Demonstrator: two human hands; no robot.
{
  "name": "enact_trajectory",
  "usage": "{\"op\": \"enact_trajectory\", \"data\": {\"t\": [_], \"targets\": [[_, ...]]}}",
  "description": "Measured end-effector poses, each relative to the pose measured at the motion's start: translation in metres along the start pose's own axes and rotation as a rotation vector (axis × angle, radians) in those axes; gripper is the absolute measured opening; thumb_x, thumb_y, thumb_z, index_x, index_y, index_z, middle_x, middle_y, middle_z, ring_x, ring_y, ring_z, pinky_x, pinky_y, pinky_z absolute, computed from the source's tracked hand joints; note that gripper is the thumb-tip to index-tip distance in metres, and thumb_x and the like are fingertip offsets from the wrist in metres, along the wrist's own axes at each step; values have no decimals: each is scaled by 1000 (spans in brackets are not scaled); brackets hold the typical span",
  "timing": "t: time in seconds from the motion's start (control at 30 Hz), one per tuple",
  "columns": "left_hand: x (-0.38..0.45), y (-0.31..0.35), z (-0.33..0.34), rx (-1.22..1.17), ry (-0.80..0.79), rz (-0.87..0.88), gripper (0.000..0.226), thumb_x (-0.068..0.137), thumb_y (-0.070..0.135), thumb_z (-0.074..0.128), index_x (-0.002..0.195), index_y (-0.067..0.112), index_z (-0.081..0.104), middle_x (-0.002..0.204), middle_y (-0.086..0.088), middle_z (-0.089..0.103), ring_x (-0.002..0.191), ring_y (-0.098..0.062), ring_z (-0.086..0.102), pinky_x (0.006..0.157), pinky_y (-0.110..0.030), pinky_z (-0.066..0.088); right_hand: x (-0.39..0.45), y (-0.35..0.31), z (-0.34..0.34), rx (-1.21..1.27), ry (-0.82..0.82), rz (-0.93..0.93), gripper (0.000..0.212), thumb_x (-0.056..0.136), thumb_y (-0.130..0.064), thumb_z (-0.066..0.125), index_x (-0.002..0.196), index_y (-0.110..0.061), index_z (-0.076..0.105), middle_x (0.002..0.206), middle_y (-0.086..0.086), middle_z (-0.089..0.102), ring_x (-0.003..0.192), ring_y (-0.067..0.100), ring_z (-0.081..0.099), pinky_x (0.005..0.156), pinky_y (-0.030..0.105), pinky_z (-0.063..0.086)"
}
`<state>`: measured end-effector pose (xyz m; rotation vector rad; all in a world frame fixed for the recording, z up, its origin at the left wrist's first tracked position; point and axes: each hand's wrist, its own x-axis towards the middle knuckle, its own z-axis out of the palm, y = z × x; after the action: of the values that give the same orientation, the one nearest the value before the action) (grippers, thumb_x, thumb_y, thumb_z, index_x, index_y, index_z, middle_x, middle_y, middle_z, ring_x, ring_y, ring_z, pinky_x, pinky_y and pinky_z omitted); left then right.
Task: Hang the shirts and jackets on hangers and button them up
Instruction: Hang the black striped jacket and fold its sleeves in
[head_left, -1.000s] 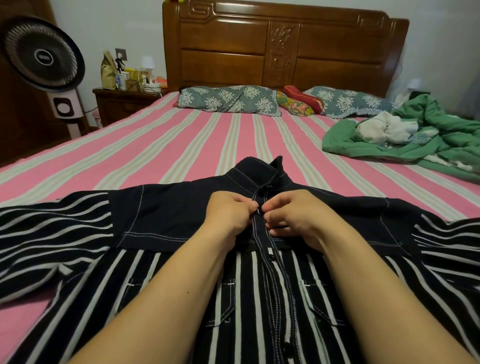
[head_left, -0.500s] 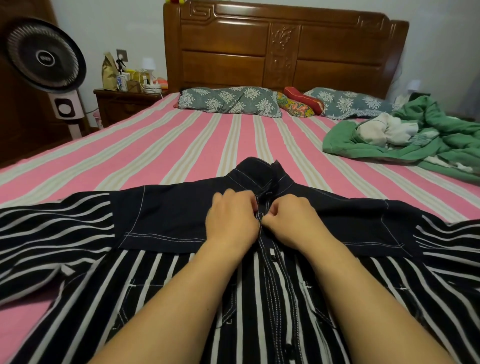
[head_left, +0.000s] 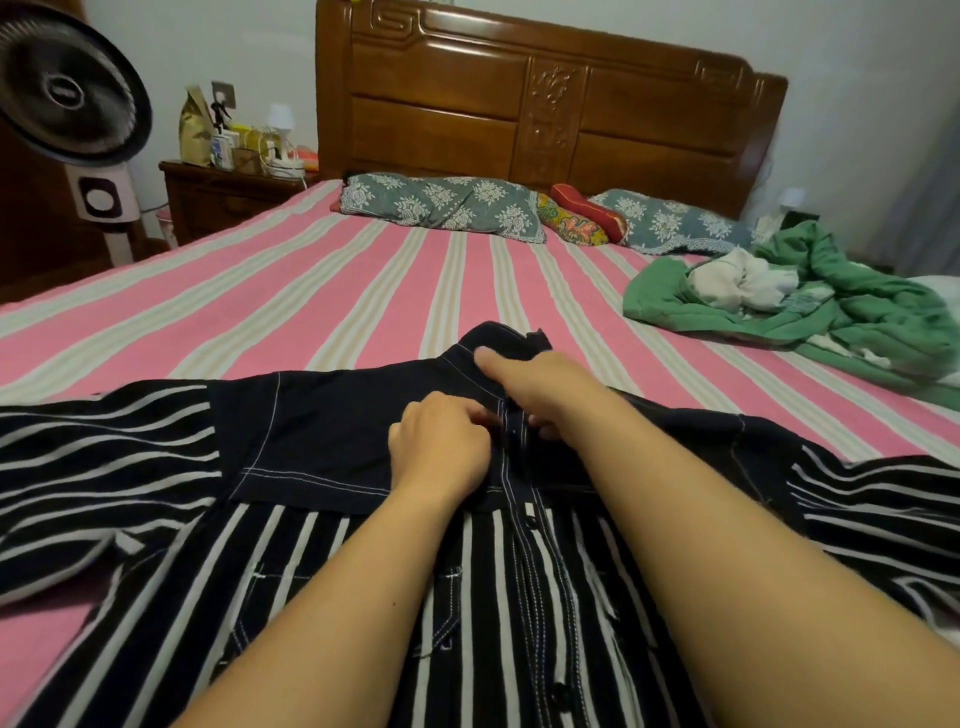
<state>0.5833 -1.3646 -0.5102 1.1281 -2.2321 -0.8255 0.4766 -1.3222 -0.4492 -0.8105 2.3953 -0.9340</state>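
The striped shirt (head_left: 322, 561) is lying front-up on the bed (head_left: 291, 291), its placket running straight away towards the collar (head_left: 511, 340). The left hand (head_left: 441, 447) is pinching the placket's left edge, fingers curled. The right hand (head_left: 540, 387), nearer the collar, is gripping the opposite edge, forefinger extending collarward.

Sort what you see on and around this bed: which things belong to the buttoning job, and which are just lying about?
Job: striped shirt, left hand, right hand.

Lying about: green garment pile, pillows, fan, nightstand.
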Motion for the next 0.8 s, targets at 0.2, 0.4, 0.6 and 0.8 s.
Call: {"op": "enact_trajectory", "data": {"t": [0.2, 0.4, 0.6, 0.8], "targets": [[3, -1, 4, -4, 51, 63, 22, 94, 42, 53, 107, 40, 71, 114, 11, 65, 116, -21, 53, 95, -43, 36, 28, 51, 13, 511, 132, 122, 22, 88, -6, 62, 104, 10, 68, 73, 16, 69, 52, 20, 63, 50, 27, 52], [6, 2, 14, 307, -71, 101, 31, 91, 61, 60, 88, 30, 59, 109, 4, 62, 116, -25, 48, 92, -43, 33, 24, 64, 3, 766, -51, 16, 9, 97, -12, 64, 94, -3, 65, 73, 11, 69, 65, 20, 66, 62, 27, 60], [13, 6, 13, 85, -153, -76, 36, 91, 44, 68, 63, 22, 60, 82, 5, 67, 101, -25, 62, 95, -41, 38, 13, 63, -4, 657, -128, -49, 7, 96, 0, 59, 92, -2, 63, 81, 15, 70, 68, 19, 66, 71, 28, 60], [18, 1, 8, -199, -172, -159, 21, 93, 29, 69, 73, 25, 74, 82, 3, 74, 95, -25, 68, 101, -44, 48, 13, 59, -2, 601, -76, -71, 6, 95, -11, 66, 92, -6, 64, 82, 11, 68, 66, 17, 65, 66, 28, 62]]}}
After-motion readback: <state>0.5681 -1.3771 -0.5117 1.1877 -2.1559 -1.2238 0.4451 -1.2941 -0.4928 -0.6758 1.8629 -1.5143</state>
